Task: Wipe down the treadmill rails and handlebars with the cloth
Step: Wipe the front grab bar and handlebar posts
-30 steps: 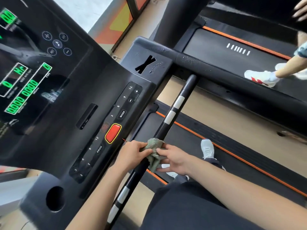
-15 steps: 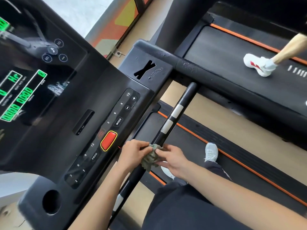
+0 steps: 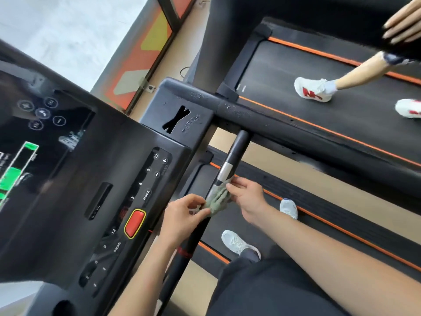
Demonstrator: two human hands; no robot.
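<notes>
Cloth (image 3: pixel 217 198) slid further up handlebar (image 3: pixel 234 149), left hand (image 3: pixel 182 215) and right hand (image 3: pixel 248 199) each pinching an edge

Handlebar (image 3: pixel 235 147) beneath cloth (image 3: pixel 217 198) unseen; console display (image 3: pixel 22 165) digits seemingly illegible.

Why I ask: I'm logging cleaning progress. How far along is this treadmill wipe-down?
Done: nothing shows as finished; no wiped stretch can be told apart. In hand: left hand and right hand hold the cloth on the handlebar, just below its silver band. Left: the bar above it and the thick side rail, neither touched now.
</notes>
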